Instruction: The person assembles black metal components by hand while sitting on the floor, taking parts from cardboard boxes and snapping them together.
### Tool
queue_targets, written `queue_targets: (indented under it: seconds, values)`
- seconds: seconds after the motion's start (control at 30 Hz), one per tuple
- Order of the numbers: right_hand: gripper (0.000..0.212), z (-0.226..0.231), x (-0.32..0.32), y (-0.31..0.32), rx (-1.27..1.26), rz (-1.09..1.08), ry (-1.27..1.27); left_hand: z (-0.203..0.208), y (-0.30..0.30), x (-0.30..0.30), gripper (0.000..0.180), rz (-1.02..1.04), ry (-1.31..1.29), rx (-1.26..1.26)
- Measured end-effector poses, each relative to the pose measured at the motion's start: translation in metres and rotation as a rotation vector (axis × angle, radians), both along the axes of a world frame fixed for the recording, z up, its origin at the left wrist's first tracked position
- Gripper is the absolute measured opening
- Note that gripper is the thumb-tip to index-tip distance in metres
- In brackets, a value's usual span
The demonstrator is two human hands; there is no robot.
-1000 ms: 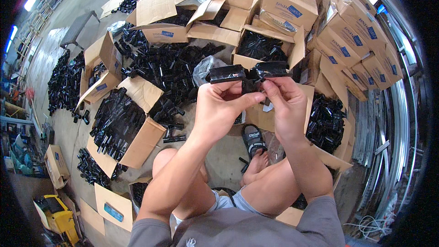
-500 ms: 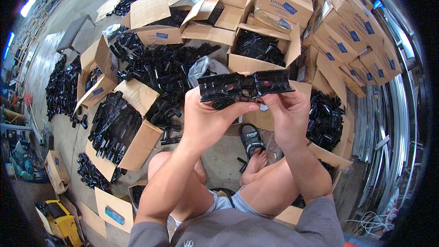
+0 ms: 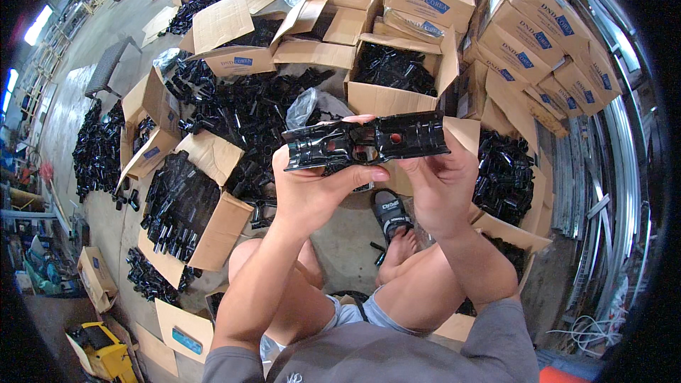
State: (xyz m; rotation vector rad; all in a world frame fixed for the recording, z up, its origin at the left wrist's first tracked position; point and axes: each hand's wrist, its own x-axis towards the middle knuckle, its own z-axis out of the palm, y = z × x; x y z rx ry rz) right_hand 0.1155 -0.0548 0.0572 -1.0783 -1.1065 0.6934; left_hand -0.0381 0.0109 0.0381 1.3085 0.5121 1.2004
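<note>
Up in front of my chest is a glossy black metal bracket [image 3: 408, 136], channel-shaped, with a round hole toward each half and a gap at its middle. Whether it is one piece or two held end to end, I cannot tell. My left hand [image 3: 312, 188] is closed around its left half, thumb stretched along the lower edge toward the middle. The right half is gripped by my right hand [image 3: 440, 184], fingers partly hidden behind it. Below and beyond lie a clear plastic bag [image 3: 303, 108] and a heap of black metal fittings [image 3: 237, 110].
Open cardboard boxes of black fittings surround me, including a box [image 3: 386, 103] ahead and a box [image 3: 221, 230] at left. Stacked closed cartons [image 3: 429, 0] stand far right, beside long metal profiles [image 3: 621, 170]. A yellow container [image 3: 110, 354] sits lower left. A phone [image 3: 186, 340] rests on a cardboard flap.
Both hands have shifted slightly left with the bracket, and it has tilted a little, right end higher. The surroundings have shifted slightly in view. My grip stays on both halves.
</note>
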Motion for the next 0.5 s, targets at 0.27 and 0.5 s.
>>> queue_targets:
  seconds: [0.27,0.5]
  values:
    - [0.014,-0.001,0.001,0.0,0.023,-0.077,-0.169,-0.002,0.002,0.001,0.052,0.024,0.057,0.148]
    - [0.012,-0.008,-0.004,0.006,0.075,-0.125,-0.229,-0.013,0.003,0.009,0.041,0.16,0.066,0.186]
